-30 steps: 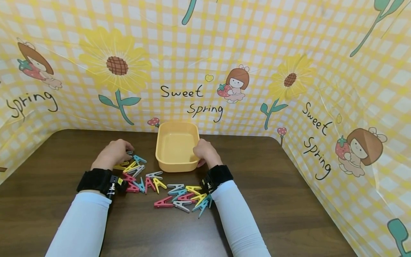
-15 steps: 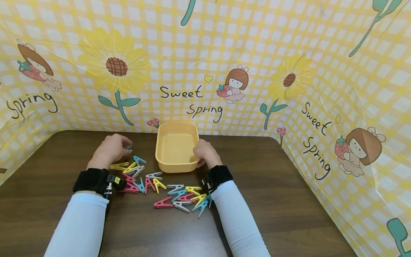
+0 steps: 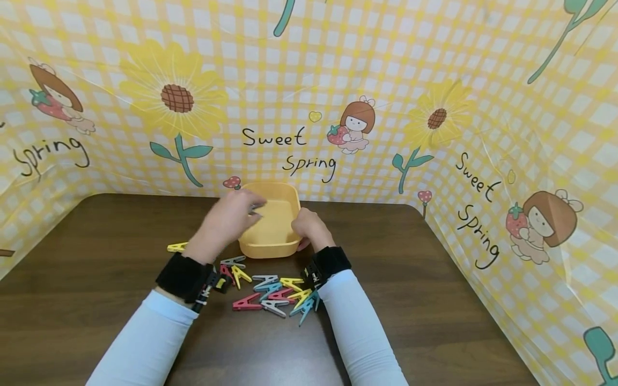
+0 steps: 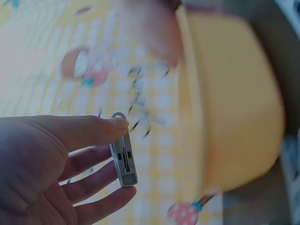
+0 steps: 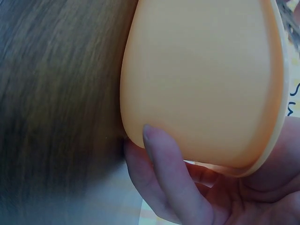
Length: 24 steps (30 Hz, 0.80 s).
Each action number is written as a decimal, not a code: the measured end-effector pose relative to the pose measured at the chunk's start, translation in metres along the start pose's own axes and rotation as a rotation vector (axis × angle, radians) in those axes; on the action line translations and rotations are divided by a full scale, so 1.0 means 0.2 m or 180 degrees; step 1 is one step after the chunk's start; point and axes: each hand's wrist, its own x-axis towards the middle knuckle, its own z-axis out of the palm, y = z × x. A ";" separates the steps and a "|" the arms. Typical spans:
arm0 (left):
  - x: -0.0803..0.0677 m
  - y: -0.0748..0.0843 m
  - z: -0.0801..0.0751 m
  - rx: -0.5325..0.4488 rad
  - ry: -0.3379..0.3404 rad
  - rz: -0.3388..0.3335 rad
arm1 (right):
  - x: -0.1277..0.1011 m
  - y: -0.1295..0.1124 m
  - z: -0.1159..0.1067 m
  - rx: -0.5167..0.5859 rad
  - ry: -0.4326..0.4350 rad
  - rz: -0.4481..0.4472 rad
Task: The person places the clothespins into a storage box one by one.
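My left hand (image 3: 228, 217) is over the left rim of a yellow plastic bin (image 3: 270, 251). Between its thumb and fingers it pinches a grey clothespin (image 4: 124, 157), held above the bin in the head view. My right hand (image 3: 311, 228) grips the bin's right side, with fingers (image 5: 164, 159) against the outer wall near the base. In the head view, the part of the bin's floor that shows is bare; the left hand hides the rest. A yellow clothespin (image 3: 177, 247) lies beside the left wrist, and other clothespins there are hidden under the forearm.
Several red, blue, yellow and grey clothespins lie in a loose pile (image 3: 280, 295) on the brown wooden table (image 3: 410, 300) in front of the bin. Behind the table hangs a yellow checked cloth (image 3: 270, 80) with printed flowers and lettering.
My left hand has picked up the grey clothespin from the left of the table and carried it right, over the bin. The right hand has stayed on the bin.
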 end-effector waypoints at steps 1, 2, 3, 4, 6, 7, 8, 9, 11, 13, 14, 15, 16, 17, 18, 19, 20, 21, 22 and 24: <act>0.00 0.02 0.03 0.0038 -0.0059 0.0033 | 0.00 0.00 0.00 0.0004 0.0004 0.0002; 0.01 0.04 0.06 0.0070 -0.0120 0.0046 | 0.00 0.00 0.00 0.0005 0.0010 -0.0001; 0.01 0.05 0.08 0.0104 -0.0184 0.0053 | 0.00 0.00 0.00 0.0012 0.0009 0.0001; 0.01 0.05 0.11 0.0144 -0.0243 0.0048 | 0.00 0.00 0.00 0.0008 0.0007 0.0003; 0.02 0.05 0.15 0.0177 -0.0347 0.0018 | 0.00 0.00 0.01 0.0000 0.0008 0.0015; 0.02 0.05 0.16 0.0176 -0.0395 0.0000 | 0.00 0.00 0.01 -0.0015 0.0007 0.0024; 0.02 0.04 0.17 0.0179 -0.0434 -0.0018 | 0.00 0.00 0.01 -0.0030 0.0010 0.0032; 0.02 0.04 0.18 0.0182 -0.0473 -0.0029 | 0.00 0.00 0.01 -0.0046 0.0011 0.0041; 0.03 0.02 0.20 0.0208 -0.0525 -0.0023 | 0.01 0.00 0.01 -0.0071 0.0027 0.0045; 0.03 0.01 0.21 0.0234 -0.0561 -0.0003 | 0.01 0.00 0.00 -0.0092 0.0033 0.0035; 0.03 0.01 0.21 0.0242 -0.0573 0.0001 | 0.01 0.00 0.00 -0.0089 0.0036 0.0022; 0.04 0.01 0.21 0.0250 -0.0585 0.0005 | 0.01 0.00 0.00 -0.0086 0.0034 0.0007; 0.04 0.00 0.22 0.0262 -0.0595 0.0002 | 0.01 0.00 0.00 -0.0074 0.0028 -0.0005; 0.04 0.00 0.22 0.0270 -0.0612 -0.0007 | 0.01 0.00 0.00 -0.0065 0.0021 -0.0012; 0.04 0.00 0.22 0.0273 -0.0629 -0.0014 | 0.01 0.00 0.00 -0.0059 0.0014 -0.0013; 0.04 0.00 0.23 0.0278 -0.0650 -0.0021 | 0.01 0.01 0.00 -0.0054 0.0006 -0.0009; 0.04 0.00 0.23 0.0278 -0.0679 -0.0028 | 0.01 0.01 0.00 -0.0056 -0.0001 -0.0002; 0.04 0.00 0.24 0.0273 -0.0709 -0.0037 | 0.01 0.01 0.00 -0.0063 -0.0008 0.0009; 0.04 0.00 0.24 0.0269 -0.0736 -0.0043 | 0.01 0.00 0.00 -0.0067 -0.0014 0.0029; 0.04 -0.01 0.24 0.0265 -0.0767 -0.0042 | 0.00 0.00 0.00 -0.0094 -0.0019 0.0067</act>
